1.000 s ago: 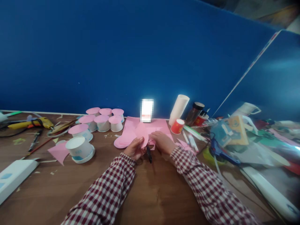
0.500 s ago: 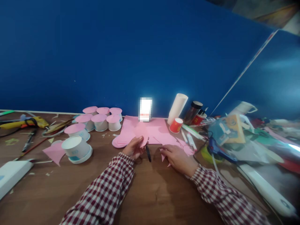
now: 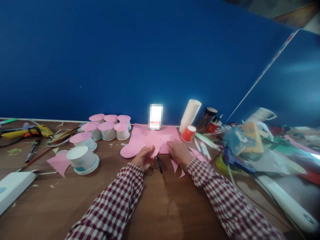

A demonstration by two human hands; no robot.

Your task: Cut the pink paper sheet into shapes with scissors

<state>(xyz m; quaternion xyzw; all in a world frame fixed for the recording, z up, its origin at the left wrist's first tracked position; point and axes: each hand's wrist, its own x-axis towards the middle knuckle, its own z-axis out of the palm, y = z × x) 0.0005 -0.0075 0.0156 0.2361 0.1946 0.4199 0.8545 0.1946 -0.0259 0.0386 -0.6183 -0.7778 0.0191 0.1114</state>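
My left hand [image 3: 145,158] is closed on a rounded piece of pink paper [image 3: 152,143], pinched near its lower edge by the thumb. Just below it, a slim black object [image 3: 159,165] lies on the table, its kind unclear. My right hand [image 3: 179,152] rests palm down over the right part of a large pink sheet [image 3: 170,130], fingers reaching left onto the paper; the fingertips are partly hidden. Narrow pink paper scraps [image 3: 174,165] lie beneath its wrist, and more pink offcuts [image 3: 197,154] are to its right.
Several pink-topped paper cups [image 3: 107,130] stand at left, near an upturned white cup [image 3: 80,158] and a yellow glue gun [image 3: 41,130]. At right are stacked white cups [image 3: 190,115], a red cup [image 3: 188,133], a blue glue gun [image 3: 236,161] and assorted clutter.
My right hand has moved left and away from me, off the narrow scraps and onto the large pink sheet. My left hand still holds the pink piece in about the same place.
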